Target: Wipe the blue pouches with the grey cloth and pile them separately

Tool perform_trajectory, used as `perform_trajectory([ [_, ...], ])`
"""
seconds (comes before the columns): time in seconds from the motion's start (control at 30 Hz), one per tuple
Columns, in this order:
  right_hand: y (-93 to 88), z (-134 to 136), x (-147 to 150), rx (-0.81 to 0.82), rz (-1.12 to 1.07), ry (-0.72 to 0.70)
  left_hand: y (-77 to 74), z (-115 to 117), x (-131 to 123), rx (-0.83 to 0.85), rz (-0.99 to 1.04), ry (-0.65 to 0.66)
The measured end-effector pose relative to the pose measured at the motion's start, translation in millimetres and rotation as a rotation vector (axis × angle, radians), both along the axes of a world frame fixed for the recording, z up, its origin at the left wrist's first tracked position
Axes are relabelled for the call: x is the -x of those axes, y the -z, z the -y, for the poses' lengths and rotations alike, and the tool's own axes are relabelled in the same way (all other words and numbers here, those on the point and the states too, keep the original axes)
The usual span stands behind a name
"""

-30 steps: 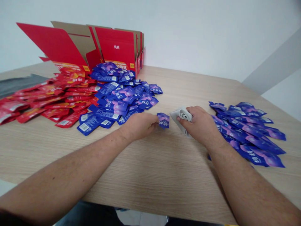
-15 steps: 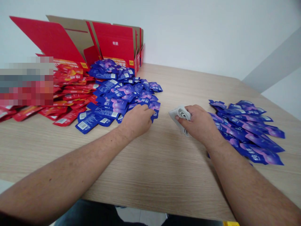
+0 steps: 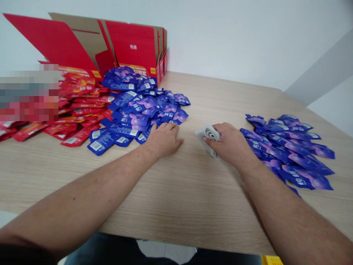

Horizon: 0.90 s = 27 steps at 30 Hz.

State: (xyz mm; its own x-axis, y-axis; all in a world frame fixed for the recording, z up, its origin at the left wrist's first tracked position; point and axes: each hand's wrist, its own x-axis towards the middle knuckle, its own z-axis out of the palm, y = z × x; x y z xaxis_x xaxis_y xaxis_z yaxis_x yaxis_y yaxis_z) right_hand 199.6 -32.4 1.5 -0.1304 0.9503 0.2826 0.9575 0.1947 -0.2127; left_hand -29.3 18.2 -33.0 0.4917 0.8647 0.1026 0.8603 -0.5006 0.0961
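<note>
My left hand (image 3: 164, 140) lies palm down at the front right edge of a pile of blue-purple pouches (image 3: 140, 105). Its fingers are stretched out and its thumb points right; the fingertips meet the nearest pouches, and nothing shows in its grasp. My right hand (image 3: 227, 141) is closed around a folded grey-white cloth (image 3: 208, 133), pressed to the tabletop. Beyond my right wrist, a second group of blue-purple pouches (image 3: 292, 147) lies overlapping in rough rows. My right forearm hides part of its near side.
Red pouches (image 3: 82, 106) are heaped left of the blue pile, partly behind a blurred patch. Open red cardboard boxes (image 3: 129, 46) stand behind both heaps, near the white wall. The wooden table (image 3: 187, 206) ends just before my legs. Something yellow (image 3: 271, 260) shows below its front edge.
My left hand has gone from curled fingers to stretched out. The blue pouch by its fingertips now sits further back, against the pile. My right hand keeps the cloth, nearly still.
</note>
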Motion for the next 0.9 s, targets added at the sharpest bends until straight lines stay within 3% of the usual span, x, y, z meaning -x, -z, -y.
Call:
perform_trajectory([
  [0.17, 3.5, -1.5, 0.8, 0.010, -0.001, -0.006, 4.3, -3.9, -3.1, -0.057, 0.012, -0.120],
  [0.37, 6.4, -1.6, 2.7, 0.036, -0.025, 0.006, 8.2, -6.9, -1.8, -0.092, 0.025, -0.133],
  [0.9, 2.5, 1.9, 4.7, 0.043, 0.001, -0.027, -2.7, 3.4, -1.9, -0.203, 0.017, 0.018],
])
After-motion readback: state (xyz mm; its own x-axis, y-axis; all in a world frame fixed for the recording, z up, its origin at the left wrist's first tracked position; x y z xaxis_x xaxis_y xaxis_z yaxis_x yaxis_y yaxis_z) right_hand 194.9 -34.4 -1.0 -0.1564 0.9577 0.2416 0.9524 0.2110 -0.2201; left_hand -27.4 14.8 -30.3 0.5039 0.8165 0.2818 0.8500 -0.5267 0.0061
